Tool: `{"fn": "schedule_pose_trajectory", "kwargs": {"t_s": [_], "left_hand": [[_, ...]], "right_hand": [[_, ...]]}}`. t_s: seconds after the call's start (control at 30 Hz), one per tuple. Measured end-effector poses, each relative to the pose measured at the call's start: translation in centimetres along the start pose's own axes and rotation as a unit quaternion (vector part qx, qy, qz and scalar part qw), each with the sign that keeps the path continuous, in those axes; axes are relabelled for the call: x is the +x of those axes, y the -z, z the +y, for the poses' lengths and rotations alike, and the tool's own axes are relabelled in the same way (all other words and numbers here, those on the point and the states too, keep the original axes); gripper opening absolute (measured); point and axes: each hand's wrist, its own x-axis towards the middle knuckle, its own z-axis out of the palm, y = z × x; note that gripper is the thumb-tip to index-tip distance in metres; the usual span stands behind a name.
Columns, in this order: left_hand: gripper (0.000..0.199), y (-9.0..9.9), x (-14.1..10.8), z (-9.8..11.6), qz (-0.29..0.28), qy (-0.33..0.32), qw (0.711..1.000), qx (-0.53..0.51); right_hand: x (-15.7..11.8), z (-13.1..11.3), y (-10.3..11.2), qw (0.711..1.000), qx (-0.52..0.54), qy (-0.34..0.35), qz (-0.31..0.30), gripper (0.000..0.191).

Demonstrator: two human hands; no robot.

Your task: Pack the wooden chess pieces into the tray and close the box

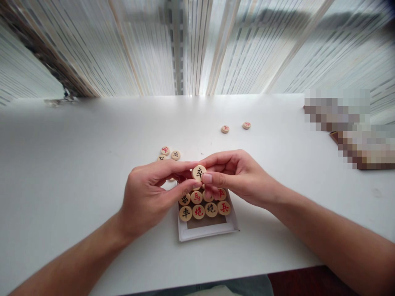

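Observation:
A round wooden piece with a black character [198, 172] is pinched between my left hand [154, 187] and my right hand [237, 176], its marked face turned up toward me. Both hands hover over the back part of a shallow white box [203, 235]. Inside the box, wooden discs with red or black characters lie in rows, among them a black-marked disc [185, 213] at the front left and a red-marked one [224, 208] at the front right. My fingers and the held piece hide the box's back rows.
Several loose discs, one red-marked [165, 150] and one black-marked [175, 155], lie behind my left hand. Farther back are two red-marked discs [225, 129] [246, 125]. Blurred-out brown-edged objects [364, 152] sit at the right of the white table [77, 164]. Striped curtains hang behind.

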Motion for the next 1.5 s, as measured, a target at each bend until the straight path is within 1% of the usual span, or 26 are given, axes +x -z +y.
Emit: {"fn": "schedule_pose_trajectory", "kwargs": {"t_s": [0.1,0.3,0.47,0.6,0.7,0.83,0.97,1.17,1.23,1.37,1.5], "left_hand": [[0.031,0.01,0.02,0.18,-0.003,-0.005,1.0,-0.008],[0.035,-0.07,-0.08,0.56,-0.031,-0.054,0.997,0.037],[0.028,-0.2,-0.11,0.79,-0.034,-0.063,0.996,0.056],[0.031,-0.16,-0.05,0.75,-0.037,-0.061,0.997,0.036],[0.034,-0.13,-0.08,0.61,-0.03,-0.054,0.998,0.028],[0.038,-0.1,-0.19,0.5,-0.031,-0.058,0.997,0.04],[0.035,-0.16,-0.26,0.51,-0.029,-0.053,0.997,0.04],[0.032,-0.27,-0.24,0.61,-0.024,-0.047,0.999,0.016],[0.033,-0.26,-0.21,0.61,-0.02,-0.053,0.998,0.012],[0.04,-0.17,-0.23,0.52,-0.026,-0.067,0.997,0.016],[0.042,-0.14,-0.21,0.61,-0.033,-0.063,0.997,0.014]], "right_hand": [[0.05,0.15,0.12,1.0,0.012,-0.019,0.009,0.035],[0.22,-0.29,-0.19,0.997,0.033,-0.049,0.041,0.039],[0.13,-0.49,-0.52,0.998,0.006,-0.043,0.053,0.036],[0.11,-0.61,-0.62,0.998,0.0,-0.031,0.047,0.034],[0.11,-0.55,-0.54,0.999,0.018,-0.032,0.034,0.031],[0.08,-0.33,-0.44,0.998,0.043,-0.041,0.03,0.035],[0.02,-0.44,-0.53,0.998,0.033,-0.035,0.03,0.031],[0.0,-0.63,-0.43,1.0,0.024,-0.017,0.012,0.025],[0.05,-0.47,-0.29,0.999,0.042,-0.02,0.007,0.026],[0.23,-0.16,-0.15,0.997,0.079,-0.028,0.002,0.033],[0.21,-0.36,-0.3,0.997,0.067,-0.03,0.014,0.031]]}}
